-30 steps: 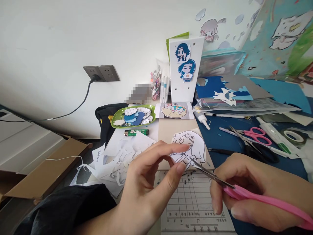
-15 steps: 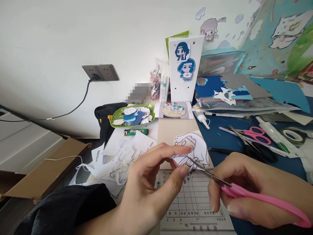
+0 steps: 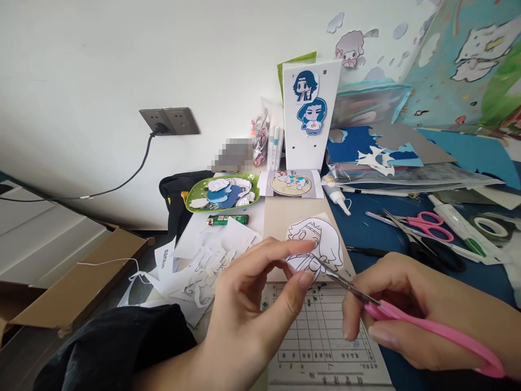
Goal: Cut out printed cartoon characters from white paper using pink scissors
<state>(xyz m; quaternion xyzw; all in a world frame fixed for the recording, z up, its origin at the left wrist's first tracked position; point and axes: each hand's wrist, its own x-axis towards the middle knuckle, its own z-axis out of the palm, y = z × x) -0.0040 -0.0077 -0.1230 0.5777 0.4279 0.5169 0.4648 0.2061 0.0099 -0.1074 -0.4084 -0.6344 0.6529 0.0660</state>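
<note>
A black-and-white paper cutout of a long-haired cartoon figure (image 3: 329, 239) is pinched at its lower left by my left hand (image 3: 248, 304), thumb below and index finger above. My right hand (image 3: 411, 298) is closed around the pink-handled scissors (image 3: 443, 334), whose loops curve past the thumb. The blade tips point left and meet the cutout's lower part, close to my left fingertips. Whether the blades are slightly apart at the tip I cannot make out. Beneath lie a beige board (image 3: 277, 217) and a printed grid sheet (image 3: 321, 336).
A green dish (image 3: 191, 202) holds several cutouts, with a green lighter (image 3: 228, 219) before it. Paper scraps (image 3: 199, 277) spread at left. On the blue mat lie other pink scissors (image 3: 425, 220), black-handled scissors (image 3: 439, 252) and a tape roll (image 3: 490, 225). A white panel (image 3: 303, 155) stands behind.
My right hand and the scissors have shifted slightly left. The cutout has moved a little left and up between my left fingers, and its right edge sits closer in.
</note>
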